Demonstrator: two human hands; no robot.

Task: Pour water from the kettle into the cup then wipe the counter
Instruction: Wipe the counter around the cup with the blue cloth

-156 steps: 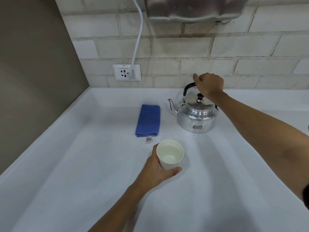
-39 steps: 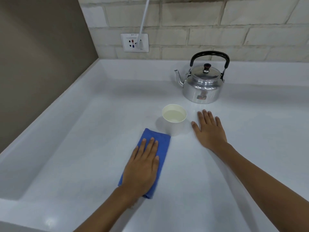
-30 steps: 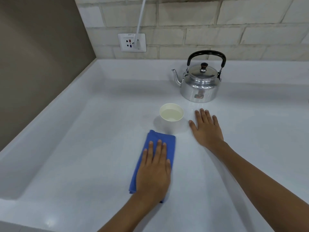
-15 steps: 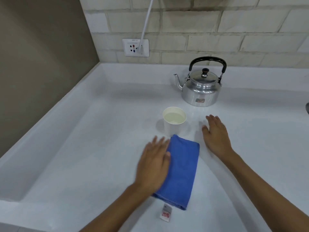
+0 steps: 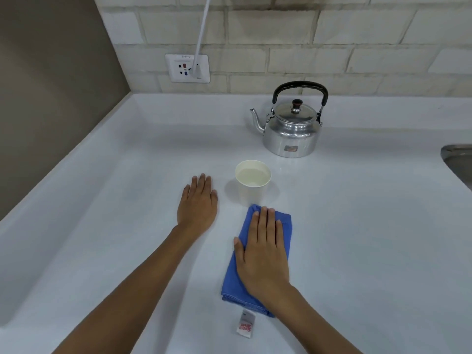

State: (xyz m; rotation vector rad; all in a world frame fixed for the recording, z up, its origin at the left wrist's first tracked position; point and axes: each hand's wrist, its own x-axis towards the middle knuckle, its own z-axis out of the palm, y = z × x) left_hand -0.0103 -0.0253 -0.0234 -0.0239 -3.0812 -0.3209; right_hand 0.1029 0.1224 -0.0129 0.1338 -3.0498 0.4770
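Note:
A white paper cup (image 5: pixel 252 185) with water in it stands on the white counter (image 5: pixel 370 238). Behind it to the right sits a shiny metal kettle (image 5: pixel 291 135), black handle upright, spout pointing left. A folded blue cloth (image 5: pixel 229 284) lies just in front of the cup. My right hand (image 5: pixel 265 254) presses flat on the cloth, fingertips near its far edge. Left of the cup, my left hand (image 5: pixel 199 203) rests flat on the bare counter with nothing under it.
The cloth's white label (image 5: pixel 245 325) trails toward me. A wall socket (image 5: pixel 187 68) with a white cord (image 5: pixel 201 29) is at the back left. A brown wall (image 5: pixel 51 98) bounds the counter's left. A metal sink rim (image 5: pixel 457 154) shows at the right edge.
The cloth passed from my left hand to my right. My right hand moved off the counter onto the cloth; my left hand moved away and now lies flat left of the cup.

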